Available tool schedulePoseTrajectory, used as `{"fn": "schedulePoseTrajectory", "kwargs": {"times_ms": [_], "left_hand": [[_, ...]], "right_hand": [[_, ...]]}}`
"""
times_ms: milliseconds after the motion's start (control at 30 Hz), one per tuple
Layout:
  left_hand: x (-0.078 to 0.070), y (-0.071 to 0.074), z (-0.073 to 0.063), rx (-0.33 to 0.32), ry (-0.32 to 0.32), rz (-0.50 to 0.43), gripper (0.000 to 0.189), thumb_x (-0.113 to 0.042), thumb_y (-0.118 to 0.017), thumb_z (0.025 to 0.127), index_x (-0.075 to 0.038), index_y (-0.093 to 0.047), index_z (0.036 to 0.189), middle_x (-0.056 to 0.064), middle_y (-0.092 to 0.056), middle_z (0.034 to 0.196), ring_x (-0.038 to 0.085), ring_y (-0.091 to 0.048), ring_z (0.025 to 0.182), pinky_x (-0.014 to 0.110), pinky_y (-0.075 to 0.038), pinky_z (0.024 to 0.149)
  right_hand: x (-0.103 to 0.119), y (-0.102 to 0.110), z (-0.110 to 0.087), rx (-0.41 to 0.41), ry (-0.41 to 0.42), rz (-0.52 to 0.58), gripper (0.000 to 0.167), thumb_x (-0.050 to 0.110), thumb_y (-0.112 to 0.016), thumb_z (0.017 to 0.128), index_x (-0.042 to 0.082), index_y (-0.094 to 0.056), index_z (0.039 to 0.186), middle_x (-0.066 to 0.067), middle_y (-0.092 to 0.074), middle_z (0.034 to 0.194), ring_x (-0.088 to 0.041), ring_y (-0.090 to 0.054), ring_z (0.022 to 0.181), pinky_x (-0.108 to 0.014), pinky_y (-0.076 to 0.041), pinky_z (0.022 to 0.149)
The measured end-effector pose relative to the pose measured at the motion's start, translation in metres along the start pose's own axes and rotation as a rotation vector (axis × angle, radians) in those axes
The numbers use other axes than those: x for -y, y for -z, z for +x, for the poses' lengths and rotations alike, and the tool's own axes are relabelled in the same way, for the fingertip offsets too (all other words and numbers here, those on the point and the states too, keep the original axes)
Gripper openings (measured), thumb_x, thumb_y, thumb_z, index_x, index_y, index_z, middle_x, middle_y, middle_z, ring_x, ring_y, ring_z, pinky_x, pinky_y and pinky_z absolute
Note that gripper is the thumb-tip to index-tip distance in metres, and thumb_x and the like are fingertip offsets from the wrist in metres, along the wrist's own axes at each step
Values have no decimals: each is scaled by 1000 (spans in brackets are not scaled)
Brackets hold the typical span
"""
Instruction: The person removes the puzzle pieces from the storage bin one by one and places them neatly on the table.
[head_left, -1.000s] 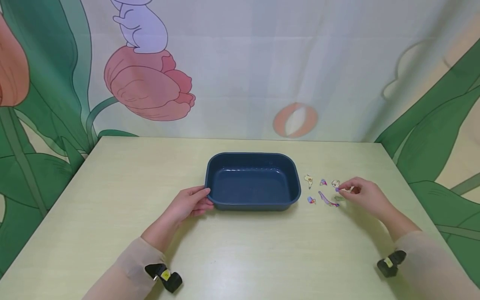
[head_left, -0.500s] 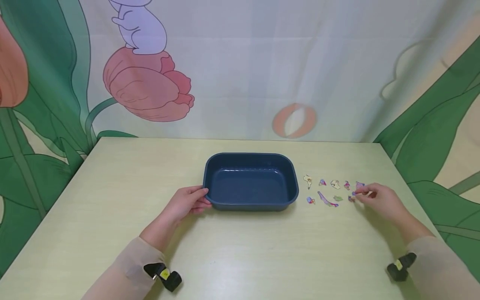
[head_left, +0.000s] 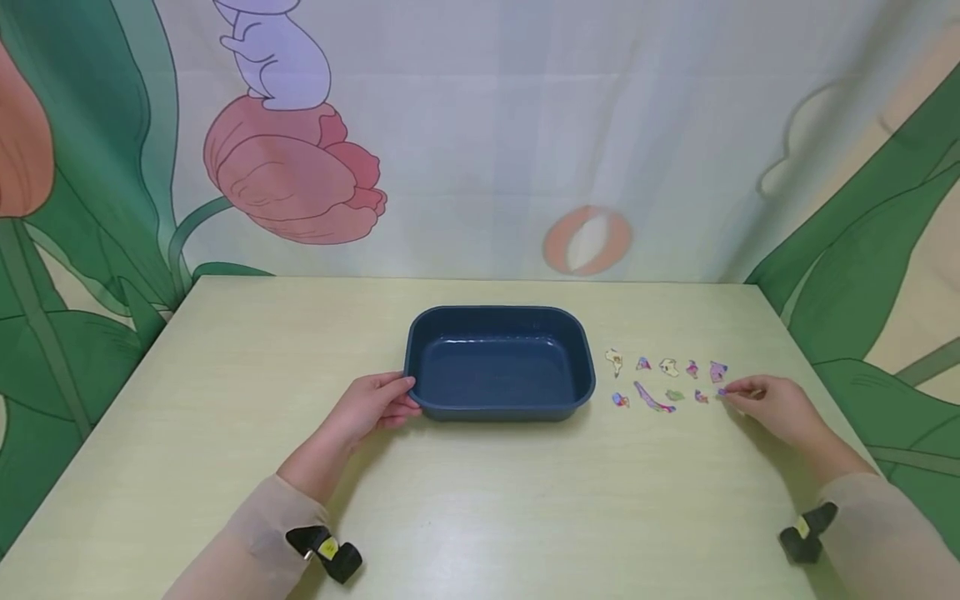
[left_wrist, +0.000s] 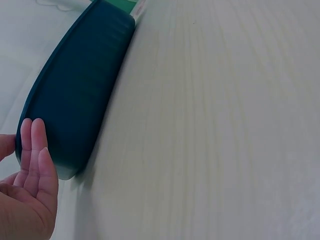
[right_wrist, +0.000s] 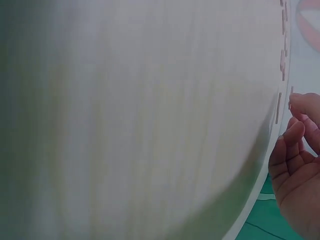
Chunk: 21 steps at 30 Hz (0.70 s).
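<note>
My left hand (head_left: pixel 378 402) holds the near left corner of a dark blue rectangular tray (head_left: pixel 501 413). Its thumb is at the rim, and in the left wrist view the fingers (left_wrist: pixel 36 150) lie along the outer wall. To the right of the tray, my right hand (head_left: pixel 772 408) pinches a small purple-blue flat piece (head_left: pixel 722 392) between thumb and fingertips, mostly covered by them. It is close to a purple piece (head_left: pixel 717 372) and a small red-and-blue piece (head_left: pixel 701 397) on the table. In the right wrist view the fingertips (right_wrist: pixel 298 102) are near the edge-on pieces.
Several flat colourful cut-outs lie in two rough rows beside the tray, among them a pale one (head_left: pixel 614 362), a long curved purple one (head_left: pixel 654 398) and a green one (head_left: pixel 675 395). Behind the light wooden table (head_left: pixel 480 517) hangs a printed curtain (head_left: pixel 465 150).
My right hand has moved to the right with the small piece at its fingertips, uncovering several pieces at the right end of the rows. The left hand stays on the tray.
</note>
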<state>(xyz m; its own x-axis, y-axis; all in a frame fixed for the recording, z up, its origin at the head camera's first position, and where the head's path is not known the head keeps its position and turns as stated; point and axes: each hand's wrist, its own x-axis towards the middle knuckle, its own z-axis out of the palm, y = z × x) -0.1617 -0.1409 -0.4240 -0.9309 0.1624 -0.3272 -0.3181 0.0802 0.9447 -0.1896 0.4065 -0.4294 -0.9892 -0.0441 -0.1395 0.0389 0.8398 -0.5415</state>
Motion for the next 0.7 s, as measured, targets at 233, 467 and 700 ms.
{"fn": "schedulePoseTrajectory", "kwargs": {"times_ms": [233,467,700], "left_hand": [[1,0,-1,1,9,-10,49,-21,-53,96,9,-43,133,2,-67,74,13,-67,71,24,-53,67],[0,1,-1,-6,14,-7,49,-21,-54,96,8,-43,133,2,-66,75,13,-68,72,24,-53,68],[0,3,0,-6,16,-4,51,-23,-53,96,8,-41,135,2,-67,75,13,-68,73,23,-53,68]], "right_hand": [[-7,3,-2,22,-16,18,39,30,-61,91,-5,-62,109,-16,-62,100,-21,-52,83,-27,-45,65],[-7,0,0,33,-10,2,36,25,-61,91,-5,-62,109,-16,-63,98,-26,-55,88,-31,-45,70],[-4,1,4,27,-45,5,41,30,-56,94,-5,-60,113,-22,-59,106,-32,-53,94,-33,-44,72]]}}
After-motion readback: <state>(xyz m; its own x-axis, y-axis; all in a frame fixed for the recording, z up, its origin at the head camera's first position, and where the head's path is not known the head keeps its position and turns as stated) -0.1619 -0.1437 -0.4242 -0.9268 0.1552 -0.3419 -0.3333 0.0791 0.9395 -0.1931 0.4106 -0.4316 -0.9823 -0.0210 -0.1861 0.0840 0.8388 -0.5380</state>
